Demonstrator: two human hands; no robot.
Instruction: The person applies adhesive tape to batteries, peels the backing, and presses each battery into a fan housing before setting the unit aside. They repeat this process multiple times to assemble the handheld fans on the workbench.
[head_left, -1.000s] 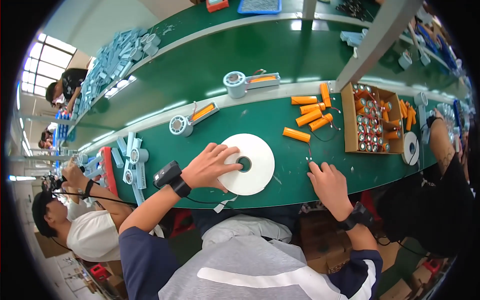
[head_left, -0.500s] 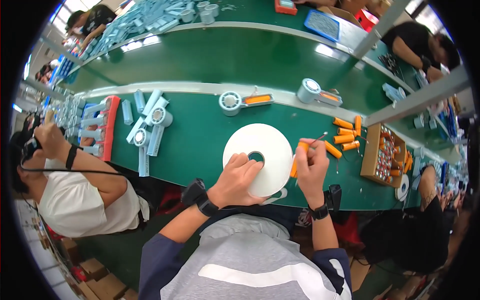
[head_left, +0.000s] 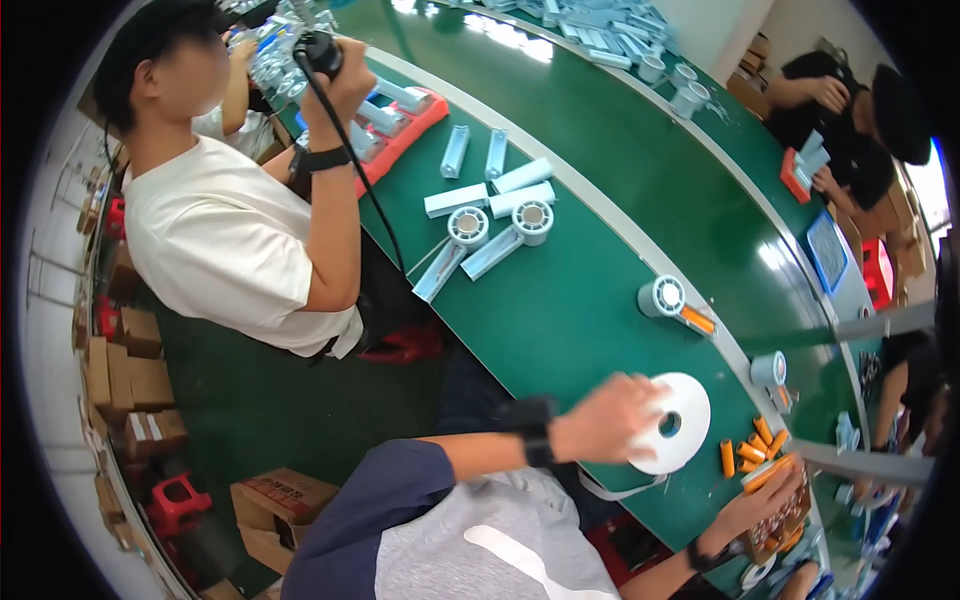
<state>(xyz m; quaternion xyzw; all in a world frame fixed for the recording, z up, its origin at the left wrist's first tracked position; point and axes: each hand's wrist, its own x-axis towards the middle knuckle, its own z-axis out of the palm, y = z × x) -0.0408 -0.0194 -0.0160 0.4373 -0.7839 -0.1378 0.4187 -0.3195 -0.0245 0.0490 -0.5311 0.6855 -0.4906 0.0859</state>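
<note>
My left hand (head_left: 612,418) rests on the near edge of a large white tape roll (head_left: 678,422) that lies flat on the green table (head_left: 570,310). My right hand (head_left: 768,495) is at the lower right and grips an orange cylinder (head_left: 764,472) by its end. Several more orange cylinders (head_left: 752,450) lie loose on the table between the roll and that hand. A black band sits on each of my wrists.
A co-worker in a white shirt (head_left: 225,240) sits to my left, holding a black tool on a cable. White fan-like parts (head_left: 492,222) lie near that person, and two with orange handles (head_left: 672,302) further right. A box of orange pieces (head_left: 785,520) is by my right hand. Cardboard boxes stand on the floor.
The view has swung far to the left, bringing the seated co-worker into it. My left hand stays on the white roll; my right hand has drawn away from the roll with an orange cylinder.
</note>
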